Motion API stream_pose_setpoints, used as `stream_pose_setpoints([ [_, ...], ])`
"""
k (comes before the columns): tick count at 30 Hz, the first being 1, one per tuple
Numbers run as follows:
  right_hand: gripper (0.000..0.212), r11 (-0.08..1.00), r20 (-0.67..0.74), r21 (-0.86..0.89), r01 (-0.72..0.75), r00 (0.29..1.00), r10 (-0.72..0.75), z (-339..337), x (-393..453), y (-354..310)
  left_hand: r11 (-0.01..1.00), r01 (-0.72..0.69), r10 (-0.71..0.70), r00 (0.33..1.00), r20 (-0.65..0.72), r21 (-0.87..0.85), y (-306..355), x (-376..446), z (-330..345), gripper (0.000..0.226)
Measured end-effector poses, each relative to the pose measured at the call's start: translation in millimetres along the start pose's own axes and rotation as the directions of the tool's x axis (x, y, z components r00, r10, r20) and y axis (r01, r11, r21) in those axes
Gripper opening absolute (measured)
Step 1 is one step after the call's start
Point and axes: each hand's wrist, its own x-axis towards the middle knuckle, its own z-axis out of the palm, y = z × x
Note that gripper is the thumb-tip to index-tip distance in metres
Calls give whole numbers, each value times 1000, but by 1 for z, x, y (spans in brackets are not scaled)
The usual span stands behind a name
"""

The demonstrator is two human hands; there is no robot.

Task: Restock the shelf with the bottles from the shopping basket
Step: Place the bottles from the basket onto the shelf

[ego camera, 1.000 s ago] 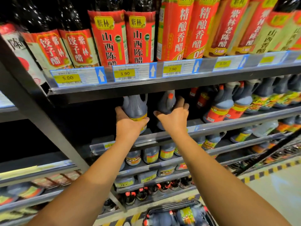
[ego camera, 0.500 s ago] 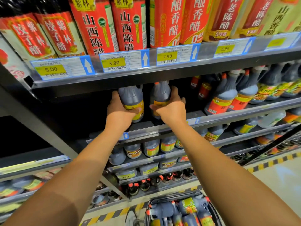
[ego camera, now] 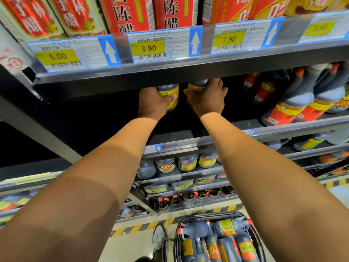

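Both my arms reach deep into the dark second shelf (ego camera: 283,130). My left hand (ego camera: 153,104) grips a dark bottle with a yellow label (ego camera: 170,93). My right hand (ego camera: 207,99) wraps around a second dark bottle (ego camera: 196,85) right beside it. The upper shelf's front edge hides the tops of both bottles. Whether they rest on the shelf floor, I cannot tell. Below my arms, the shopping basket (ego camera: 255,235) on the floor holds several more dark bottles with orange caps (ego camera: 196,229).
The upper shelf (ego camera: 188,70) carries red-labelled bottles and price tags 5.00, 3.90, 7.90. Dark bottles with red labels (ego camera: 294,108) stand on the same shelf to the right. Lower shelves hold jars (ego camera: 187,163) and small bottles. A shoe (ego camera: 157,241) is by the basket.
Both hands have pushed the two bottles further back and up into the shelf, so their tops now vanish behind the upper shelf edge. The view has tilted down, showing more of the basket.
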Motion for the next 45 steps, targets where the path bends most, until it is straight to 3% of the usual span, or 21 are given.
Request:
stream_pose_setpoints([
  [8,84,1000,1,19,18,1000,-18,13,22,1,994,54,-55,998,3,96,2,25,10,86],
  [20,81,1000,21,-18,19,1000,-18,15,34,-1,977,102,-115,991,60,187,5,48,23,81],
  [23,83,995,106,-83,47,994,-38,5,36,-3,972,178,-198,972,127,153,9,48,18,85],
  [26,93,994,218,-94,47,976,-26,-20,36,-4,970,220,-237,953,189,104,13,45,7,106],
  [29,90,996,142,-53,69,988,-61,-48,22,8,982,185,-187,974,124,30,14,31,-4,89],
  [33,85,985,111,140,102,987,-118,-108,-74,49,989,-98,100,995,-16,107,28,-51,-17,76],
  [35,79,977,115,178,114,984,-136,-133,-132,83,936,-346,342,937,69,67,31,-113,-17,69],
  [38,75,986,100,168,9,995,-26,-150,-203,144,756,-652,631,705,325,-54,26,-194,-1,67],
  [41,77,942,104,197,-270,962,254,-151,-264,215,719,-684,615,540,575,-126,-5,-244,45,69],
  [45,81,758,132,231,-609,792,596,-142,-345,304,740,-670,400,380,834,-50,-62,-289,113,76],
])
